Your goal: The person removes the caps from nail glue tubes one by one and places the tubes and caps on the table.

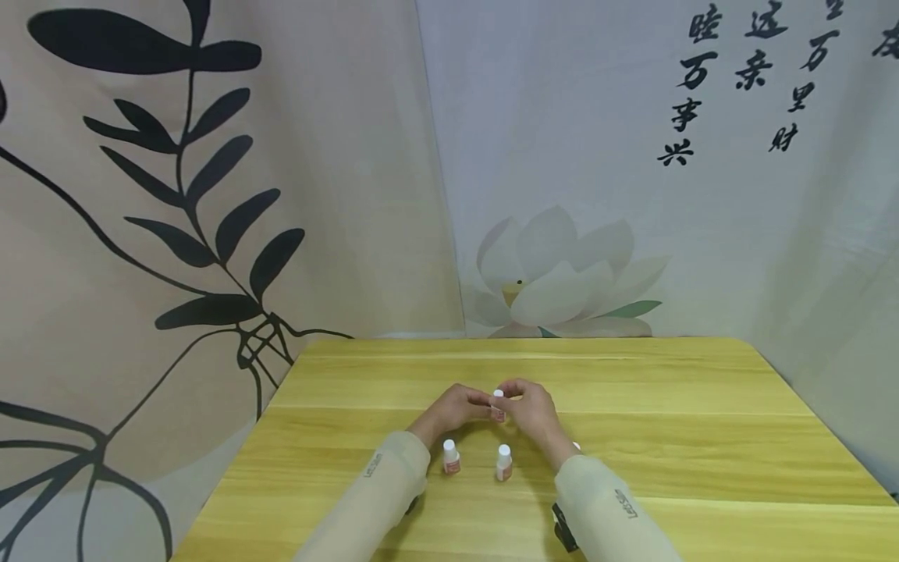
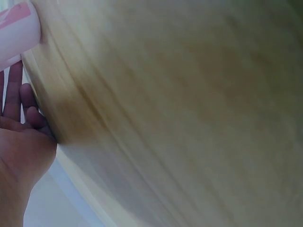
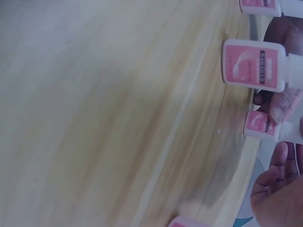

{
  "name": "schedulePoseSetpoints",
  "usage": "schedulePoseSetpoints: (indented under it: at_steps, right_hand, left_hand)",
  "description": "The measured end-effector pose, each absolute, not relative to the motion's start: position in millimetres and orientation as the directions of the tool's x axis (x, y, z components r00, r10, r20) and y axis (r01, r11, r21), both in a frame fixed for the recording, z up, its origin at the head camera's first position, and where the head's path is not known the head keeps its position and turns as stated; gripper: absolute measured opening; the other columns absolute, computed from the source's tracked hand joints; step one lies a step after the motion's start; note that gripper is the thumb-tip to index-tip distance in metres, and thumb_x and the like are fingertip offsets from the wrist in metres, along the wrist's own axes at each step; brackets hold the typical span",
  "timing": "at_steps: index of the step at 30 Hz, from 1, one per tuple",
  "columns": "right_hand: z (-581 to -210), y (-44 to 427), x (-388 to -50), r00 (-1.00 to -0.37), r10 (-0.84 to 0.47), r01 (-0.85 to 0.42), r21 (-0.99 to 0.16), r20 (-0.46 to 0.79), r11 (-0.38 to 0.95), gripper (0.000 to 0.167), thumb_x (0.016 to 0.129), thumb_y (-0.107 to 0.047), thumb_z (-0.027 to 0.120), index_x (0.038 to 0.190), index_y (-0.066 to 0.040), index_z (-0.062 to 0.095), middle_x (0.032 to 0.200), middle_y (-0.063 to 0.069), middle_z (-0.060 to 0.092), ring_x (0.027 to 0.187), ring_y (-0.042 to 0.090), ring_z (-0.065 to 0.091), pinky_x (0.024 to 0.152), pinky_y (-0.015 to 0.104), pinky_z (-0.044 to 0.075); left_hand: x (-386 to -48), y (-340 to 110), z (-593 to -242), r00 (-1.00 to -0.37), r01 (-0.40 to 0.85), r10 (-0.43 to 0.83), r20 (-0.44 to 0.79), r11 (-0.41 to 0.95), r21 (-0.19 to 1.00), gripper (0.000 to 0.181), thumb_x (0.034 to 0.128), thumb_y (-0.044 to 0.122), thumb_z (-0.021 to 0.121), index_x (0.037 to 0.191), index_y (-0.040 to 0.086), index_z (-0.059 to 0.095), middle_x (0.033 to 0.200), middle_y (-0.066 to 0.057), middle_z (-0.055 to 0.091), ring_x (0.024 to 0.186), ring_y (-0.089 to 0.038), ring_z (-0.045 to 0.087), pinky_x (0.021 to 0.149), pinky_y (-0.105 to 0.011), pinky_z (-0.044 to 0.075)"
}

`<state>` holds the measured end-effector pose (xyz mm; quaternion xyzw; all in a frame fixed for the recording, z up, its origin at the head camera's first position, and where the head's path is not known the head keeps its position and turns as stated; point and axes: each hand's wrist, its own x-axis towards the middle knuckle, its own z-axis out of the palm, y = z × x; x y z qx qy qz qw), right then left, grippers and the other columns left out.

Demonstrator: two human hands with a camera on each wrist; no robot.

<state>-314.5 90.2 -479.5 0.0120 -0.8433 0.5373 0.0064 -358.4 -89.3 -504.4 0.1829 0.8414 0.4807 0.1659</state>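
A small white glue bottle (image 1: pixel 498 416) with a pink label stands upright between the two hands on the wooden table. My left hand (image 1: pixel 458 409) pinches its body from the left, the thumb lying on the label in the right wrist view. From the other side my right hand (image 1: pixel 534 410) has its fingertips on the white cap. Two more capped bottles stand nearer, one at left (image 1: pixel 451 459) and another in the middle (image 1: pixel 503 464). The right forearm mostly hides a further white cap (image 1: pixel 577 445). In the left wrist view a bottle (image 2: pixel 18 35) partly covers the left fingers.
The yellow wood-grain table (image 1: pixel 667 421) reaches back to a printed cloth backdrop (image 1: pixel 365 172). Part of another bottle (image 3: pixel 185 222) shows at the bottom of the right wrist view. Dark straps (image 1: pixel 563 531) sit under the sleeves.
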Motion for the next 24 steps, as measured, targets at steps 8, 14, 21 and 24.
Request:
schedulePoseSetpoints:
  at_steps: [8, 14, 21, 24]
  right_hand:
    - [-480.2, 89.8, -316.3, -1.0, 0.002, -0.017, -0.899, 0.02, 0.438, 0.018, 0.091, -0.02, 0.073, 0.104, -0.008, 0.072, 0.107, 0.006, 0.07, 0.091, 0.021, 0.061, 0.073, 0.033, 0.05]
    - [-480.6, 89.6, -315.8, -1.0, 0.0, -0.003, -0.905, 0.003, 0.426, 0.02, 0.091, -0.02, 0.072, 0.107, -0.008, 0.072, 0.112, 0.006, 0.069, 0.1, 0.023, 0.061, 0.08, 0.038, 0.051]
    - [-480.9, 89.4, -315.6, -1.0, -0.001, -0.014, -0.913, 0.015, 0.408, 0.022, 0.091, -0.02, 0.073, 0.108, -0.007, 0.072, 0.107, 0.006, 0.069, 0.096, 0.023, 0.061, 0.077, 0.036, 0.05]
    - [-480.0, 89.1, -315.1, -1.0, 0.005, -0.013, -0.91, 0.017, 0.414, 0.02, 0.091, -0.021, 0.073, 0.106, -0.008, 0.071, 0.105, 0.004, 0.069, 0.095, 0.022, 0.06, 0.076, 0.036, 0.05]
  left_hand:
    - [-358.1, -87.9, -503.6, -0.881, 0.145, 0.463, -0.101, 0.468, 0.872, 0.017, 0.0886, 0.034, 0.076, 0.101, 0.023, 0.079, 0.102, 0.009, 0.074, 0.113, -0.016, 0.06, 0.105, -0.049, 0.04]
    - [-359.2, -87.9, -505.0, -0.887, 0.133, 0.449, -0.108, 0.473, 0.871, 0.02, 0.0864, 0.036, 0.078, 0.101, 0.023, 0.079, 0.102, 0.01, 0.074, 0.112, -0.016, 0.06, 0.105, -0.048, 0.04]
    - [-357.3, -88.1, -503.6, -0.887, 0.133, 0.449, -0.105, 0.468, 0.873, 0.02, 0.0869, 0.034, 0.077, 0.102, 0.021, 0.079, 0.103, 0.008, 0.074, 0.112, -0.016, 0.06, 0.105, -0.049, 0.039]
    - [-357.1, -88.0, -503.2, -0.886, 0.15, 0.455, -0.091, 0.466, 0.872, 0.02, 0.0879, 0.032, 0.076, 0.103, 0.019, 0.079, 0.103, 0.007, 0.074, 0.112, -0.016, 0.06, 0.105, -0.049, 0.04]
